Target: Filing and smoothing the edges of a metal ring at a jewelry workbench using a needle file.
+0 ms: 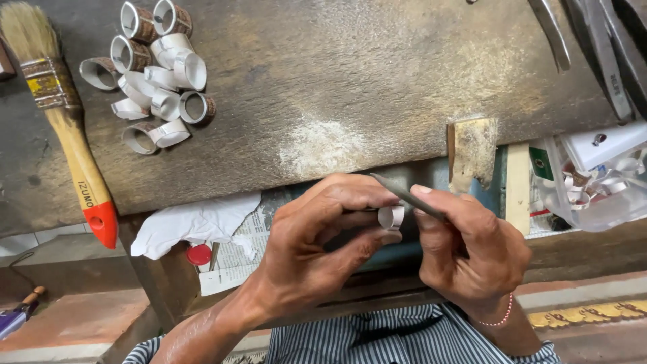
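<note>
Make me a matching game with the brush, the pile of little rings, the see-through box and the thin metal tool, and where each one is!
Things:
1. paintbrush
2. pile of metal rings
3. clear plastic box
4. thin metal tool

Places:
A. held in the right hand, against a ring pinched in the left hand
B. far left of the bench, red-tipped handle toward the person
C. right edge, with rings inside
D. bench top, upper left, beside the brush

Pairs: 1-B, 2-D, 3-C, 4-A
</note>
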